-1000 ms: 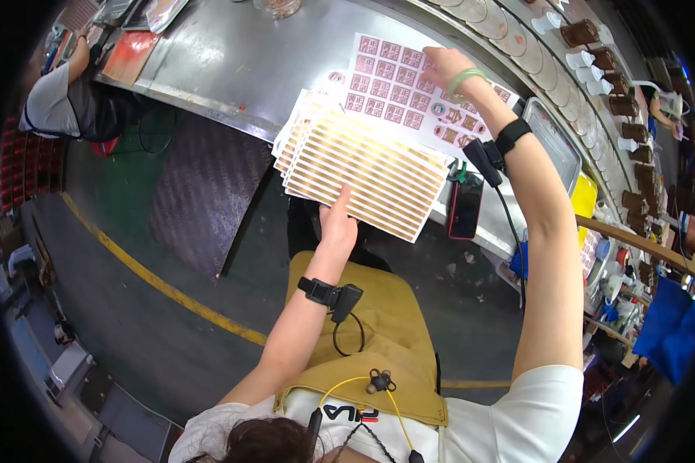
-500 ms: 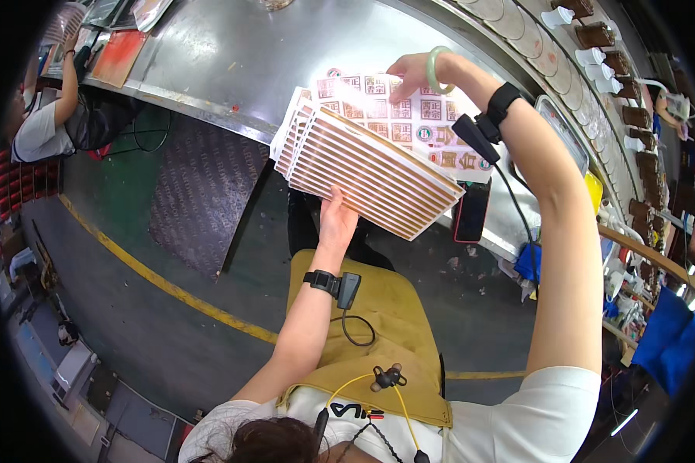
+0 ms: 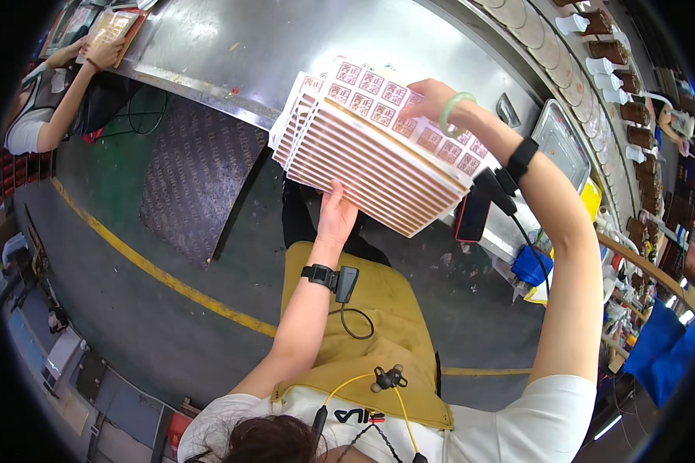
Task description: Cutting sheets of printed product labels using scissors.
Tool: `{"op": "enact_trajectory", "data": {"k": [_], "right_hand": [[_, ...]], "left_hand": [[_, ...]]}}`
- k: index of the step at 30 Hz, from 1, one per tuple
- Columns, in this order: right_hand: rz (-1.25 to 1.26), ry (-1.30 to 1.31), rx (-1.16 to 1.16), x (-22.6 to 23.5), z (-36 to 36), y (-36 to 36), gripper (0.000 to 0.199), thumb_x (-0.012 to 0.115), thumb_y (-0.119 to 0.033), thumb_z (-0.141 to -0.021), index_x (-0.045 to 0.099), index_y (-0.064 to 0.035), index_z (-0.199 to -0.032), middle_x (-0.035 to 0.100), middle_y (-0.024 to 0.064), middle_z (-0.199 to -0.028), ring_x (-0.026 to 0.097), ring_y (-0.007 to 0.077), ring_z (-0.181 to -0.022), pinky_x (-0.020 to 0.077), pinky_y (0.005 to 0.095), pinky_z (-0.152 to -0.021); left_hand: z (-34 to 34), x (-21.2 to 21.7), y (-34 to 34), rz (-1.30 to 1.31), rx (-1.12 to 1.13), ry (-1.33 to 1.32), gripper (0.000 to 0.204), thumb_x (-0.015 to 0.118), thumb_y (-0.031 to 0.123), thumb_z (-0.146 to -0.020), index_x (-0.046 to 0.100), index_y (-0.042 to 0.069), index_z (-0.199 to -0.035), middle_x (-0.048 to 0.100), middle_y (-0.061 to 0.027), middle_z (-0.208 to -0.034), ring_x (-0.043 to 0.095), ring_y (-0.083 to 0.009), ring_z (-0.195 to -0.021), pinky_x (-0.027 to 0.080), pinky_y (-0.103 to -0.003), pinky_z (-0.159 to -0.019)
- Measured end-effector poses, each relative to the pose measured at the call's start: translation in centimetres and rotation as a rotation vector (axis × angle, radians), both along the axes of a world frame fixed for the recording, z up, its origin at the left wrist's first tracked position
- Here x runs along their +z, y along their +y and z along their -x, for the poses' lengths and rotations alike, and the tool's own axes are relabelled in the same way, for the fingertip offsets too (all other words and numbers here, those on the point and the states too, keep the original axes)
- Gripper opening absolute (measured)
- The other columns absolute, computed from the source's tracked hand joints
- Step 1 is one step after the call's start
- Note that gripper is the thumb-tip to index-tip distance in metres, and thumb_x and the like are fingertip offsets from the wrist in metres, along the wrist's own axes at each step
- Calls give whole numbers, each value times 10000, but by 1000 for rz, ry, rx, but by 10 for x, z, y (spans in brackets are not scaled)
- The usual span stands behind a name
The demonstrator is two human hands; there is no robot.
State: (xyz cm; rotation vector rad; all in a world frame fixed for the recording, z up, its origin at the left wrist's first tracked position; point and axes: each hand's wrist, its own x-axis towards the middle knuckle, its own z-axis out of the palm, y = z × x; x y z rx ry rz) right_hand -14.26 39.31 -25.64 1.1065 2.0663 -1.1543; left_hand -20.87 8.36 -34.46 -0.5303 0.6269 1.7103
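My left hand (image 3: pixel 337 221) grips the near edge of a fanned stack of striped sheets (image 3: pixel 374 174), thumb on top and the other fingers hidden underneath. The stripes are brown-gold and white, and the stack juts past the table's front edge. Just behind it, overlapping its far side, is a pale sheet of square red-brown printed labels (image 3: pixel 374 94). My right hand (image 3: pixel 432 103), with a pale green bangle at the wrist, is closed on this label sheet at its far edge; part of its fingers is hidden.
The metal table (image 3: pixel 232 46) stretches away to the left. A phone (image 3: pixel 472 216) lies at its edge, right of the stack. A metal tray (image 3: pixel 561 150) sits farther right, before a row of white cups and brown jars (image 3: pixel 608 52). A co-worker (image 3: pixel 46 116) handles a packet at far left.
The label sheet has come up against the striped stack, and its round green prints are now mostly out of sight. My right hand moved slightly nearer; my left stayed. The co-worker's hands came together on a packet.
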Motion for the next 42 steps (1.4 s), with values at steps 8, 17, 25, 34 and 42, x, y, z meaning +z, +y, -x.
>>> {"op": "enact_trajectory", "data": {"k": [8, 17, 25, 34, 42], "right_hand": [[-470, 230, -92, -23, -1, -57, 397, 649, -296, -850, 586, -51, -1156, 590, 164, -1136, 577, 379, -1018, 437, 461, -892], [-625, 282, -143, -29, -12, -161, 568, 753, -298, -725, 566, -57, -1204, 499, 178, -1269, 451, 347, -1190, 375, 454, -983], [-720, 153, -378, -32, -27, -201, 643, 763, -258, -711, 521, -34, -1263, 331, 250, -1426, 315, 414, -1296, 273, 502, -1051], [-152, 342, -1157, -5, -94, -243, 654, 676, -258, -881, 368, 79, -1350, 553, 193, -1255, 568, 260, -1128, 462, 359, -940], [-19, 781, -1670, 99, -97, -299, 309, 644, -62, -886, 558, 29, -1168, 643, 94, -1111, 612, 150, -985, 504, 299, -852]], "left_hand": [[7, 29, 21, 197, 2, 181, 469, 508, 123, -983, 320, 73, -1410, 399, -77, -1426, 401, -205, -1312, 352, -389, -1087], [22, 28, 7, 652, -77, 259, 288, 591, 101, -939, 439, 41, -1176, 525, -93, -1199, 542, -234, -1112, 495, -487, -932], [40, 27, 2, 721, -70, 243, 257, 581, 90, -942, 481, 51, -1176, 577, -71, -1151, 609, -185, -1023, 562, -362, -847], [60, 98, 17, 284, -143, 317, 277, 535, 74, -963, 475, 60, -1233, 579, -64, -1172, 590, -160, -1038, 526, -323, -869], [90, 159, 38, -211, -601, 547, 407, 622, 65, -910, 464, 45, -1284, 585, -62, -1206, 568, -188, -1115, 476, -331, -930]]}}
